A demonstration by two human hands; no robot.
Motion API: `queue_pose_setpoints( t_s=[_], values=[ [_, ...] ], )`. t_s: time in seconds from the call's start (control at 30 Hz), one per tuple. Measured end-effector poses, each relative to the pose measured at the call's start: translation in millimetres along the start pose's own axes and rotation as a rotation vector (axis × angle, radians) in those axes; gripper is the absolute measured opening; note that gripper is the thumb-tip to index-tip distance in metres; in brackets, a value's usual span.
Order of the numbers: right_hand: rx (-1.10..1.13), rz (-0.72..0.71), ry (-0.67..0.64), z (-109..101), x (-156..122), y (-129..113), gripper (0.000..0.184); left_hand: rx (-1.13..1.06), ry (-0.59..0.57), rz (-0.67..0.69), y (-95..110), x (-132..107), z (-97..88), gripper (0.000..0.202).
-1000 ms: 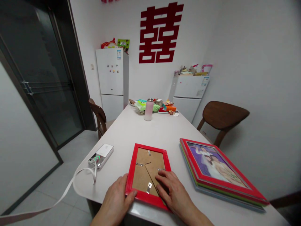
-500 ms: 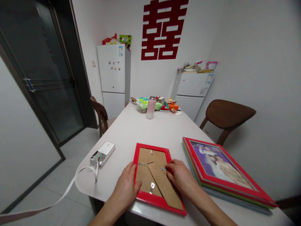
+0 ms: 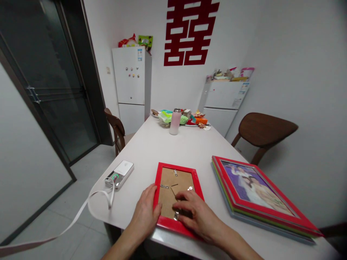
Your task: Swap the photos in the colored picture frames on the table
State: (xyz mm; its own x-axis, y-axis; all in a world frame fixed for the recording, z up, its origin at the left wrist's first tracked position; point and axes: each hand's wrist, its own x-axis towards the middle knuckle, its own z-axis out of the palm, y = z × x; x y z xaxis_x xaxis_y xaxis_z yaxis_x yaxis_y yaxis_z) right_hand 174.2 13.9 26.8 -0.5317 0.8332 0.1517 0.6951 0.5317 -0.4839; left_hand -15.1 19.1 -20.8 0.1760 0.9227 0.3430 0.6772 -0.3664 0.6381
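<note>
A small red picture frame point(image 3: 177, 168) lies face down near the front edge of the white table point(image 3: 187, 146), showing its brown backing board with metal clips. My left hand point(image 3: 146, 213) rests on the frame's left edge, thumb on the backing, fingers curled round the side. My right hand point(image 3: 195, 213) lies on the lower part of the backing, fingers stretched toward the bottom clip and covering the board's lower right.
A stack of larger frames point(image 3: 257, 195) with a photo on top lies at the right. A white power bank point(image 3: 120, 174) with a flat white cable sits at the left edge. A pink bottle point(image 3: 174, 122) and snacks stand at the far end. Wooden chairs point(image 3: 264, 131) flank the table.
My right hand has slid from the clip on the frame's right side down to the lower middle of the backing. The left hand stays on the left edge. The camera tilted slightly.
</note>
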Motion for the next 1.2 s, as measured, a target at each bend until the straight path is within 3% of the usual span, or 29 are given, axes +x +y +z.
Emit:
queue_pose_setpoints(
  t_s=[0.1,0.3,0.67,0.8,1.0,1.2],
  values=[
    [-0.020,-0.028,-0.042,4.6,3.5,-7.7,0.017,0.009,0.012,0.016,-1.4,0.0,1.8,0.044],
    [-0.015,0.011,0.037,11.0,16.0,-6.4,0.018,0.016,0.019,0.022,-0.9,0.1,1.6,0.043],
    [-0.219,0.216,0.171,37.6,75.8,2.1,0.023,0.016,0.016,0.025,-0.5,0.7,1.0,0.046],
    [-0.262,0.254,0.210,31.7,74.7,11.0,0.025,0.014,0.007,0.006,1.4,0.8,-0.4,0.046],
    [-0.339,0.406,0.265,16.4,75.3,44.6,0.029,0.011,-0.010,-0.009,10.3,-0.5,-0.3,0.046],
    [-0.332,0.391,0.266,18.0,79.0,49.8,0.029,0.003,-0.013,-0.027,18.0,-0.5,4.4,0.046]
  ],
)
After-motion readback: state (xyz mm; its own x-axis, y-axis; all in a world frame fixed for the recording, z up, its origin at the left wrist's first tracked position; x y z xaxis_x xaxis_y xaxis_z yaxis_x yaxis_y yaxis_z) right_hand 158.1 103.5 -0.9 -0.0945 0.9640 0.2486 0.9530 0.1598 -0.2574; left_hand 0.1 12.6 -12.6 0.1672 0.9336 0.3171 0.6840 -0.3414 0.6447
